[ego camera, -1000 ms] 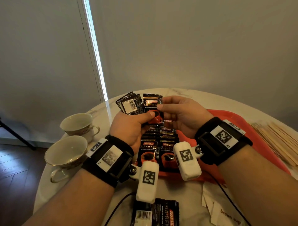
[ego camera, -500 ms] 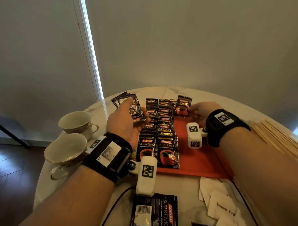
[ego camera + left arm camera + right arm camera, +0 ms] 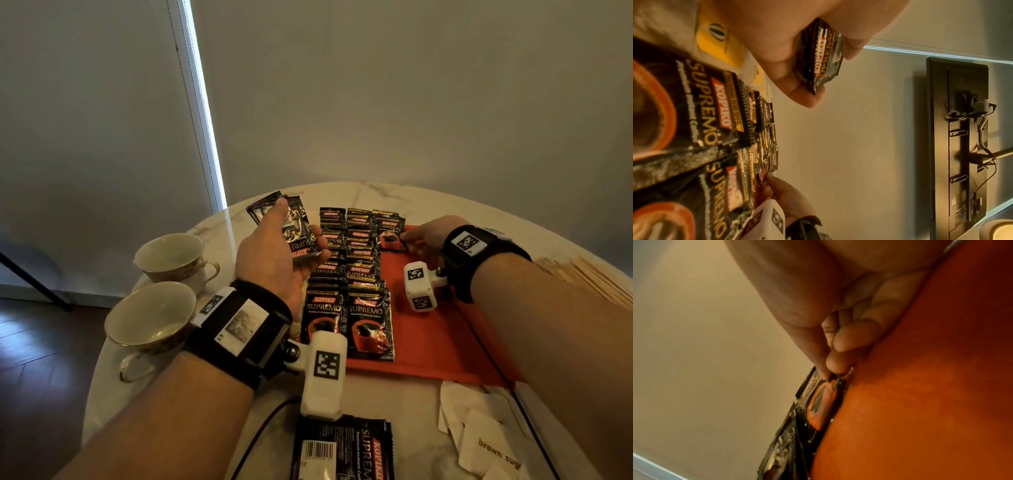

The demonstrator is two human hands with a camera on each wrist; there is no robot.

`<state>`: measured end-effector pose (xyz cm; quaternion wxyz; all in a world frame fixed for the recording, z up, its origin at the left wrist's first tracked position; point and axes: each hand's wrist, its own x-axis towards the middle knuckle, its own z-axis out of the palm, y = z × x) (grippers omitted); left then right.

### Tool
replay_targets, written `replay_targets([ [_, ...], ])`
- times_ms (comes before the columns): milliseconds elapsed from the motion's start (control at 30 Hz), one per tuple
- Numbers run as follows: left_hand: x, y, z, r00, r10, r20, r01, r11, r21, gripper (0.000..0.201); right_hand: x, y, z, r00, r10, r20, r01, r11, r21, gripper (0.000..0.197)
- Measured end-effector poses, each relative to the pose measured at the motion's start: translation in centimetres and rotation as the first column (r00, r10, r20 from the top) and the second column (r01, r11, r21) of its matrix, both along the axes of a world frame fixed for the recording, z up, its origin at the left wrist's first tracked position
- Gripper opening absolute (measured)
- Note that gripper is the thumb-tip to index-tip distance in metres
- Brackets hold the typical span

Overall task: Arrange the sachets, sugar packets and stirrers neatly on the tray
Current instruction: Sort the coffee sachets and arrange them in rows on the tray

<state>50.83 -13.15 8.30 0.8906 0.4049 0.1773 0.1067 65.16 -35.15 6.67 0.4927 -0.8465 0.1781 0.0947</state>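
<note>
A red tray (image 3: pixel 442 329) lies on the round marble table (image 3: pixel 219 246). Black coffee sachets (image 3: pixel 356 260) lie on it in overlapping columns. My left hand (image 3: pixel 281 250) hovers over the tray's left edge and grips a fanned bunch of sachets (image 3: pixel 294 226), also seen in the left wrist view as sachets (image 3: pixel 822 55). My right hand (image 3: pixel 421 236) pinches one sachet (image 3: pixel 390 233) by its corner, flat on the tray at the far end of a third column; the sachet (image 3: pixel 822 400) shows in the right wrist view. White sugar packets (image 3: pixel 486 442) lie near right. Wooden stirrers (image 3: pixel 582 274) lie far right.
Two empty teacups (image 3: pixel 171 257) (image 3: pixel 150 318) stand at the table's left edge. A loose sachet (image 3: pixel 342 448) lies face down at the near edge with a black cable (image 3: pixel 260 425) beside it. The tray's right half is bare red.
My right hand took one sachet from the left hand's bunch, carried it right and away, and has lowered it onto the tray's far end. My left hand stayed over the tray's left edge with its bunch.
</note>
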Motion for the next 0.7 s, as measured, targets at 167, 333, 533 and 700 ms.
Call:
replay_targets([
  [167,0.0,0.0,0.0,1.000,-0.006,0.002,0.006,1.000,0.010,0.039,0.3,0.0,-0.3,1.000,-0.011,0.020,0.011,1.000,-0.011,0.015],
  [333,0.0,0.0,-0.2,1.000,-0.011,-0.003,0.011,0.999,0.031,0.035,0.4,-0.3,-0.5,0.999,-0.017,0.039,0.017,1.000,0.010,0.012],
  [533,-0.1,-0.1,-0.2,0.999,-0.042,0.014,0.042,0.999,0.009,0.038,0.3,-0.7,-0.7,0.999,0.004,0.035,-0.007,0.997,0.082,0.013],
  [700,-0.3,-0.2,-0.5,0.996,-0.086,0.027,0.086,0.996,0.025,0.039,-0.5,-1.2,-0.3,0.993,-0.090,0.081,0.058,0.939,0.338,0.011],
])
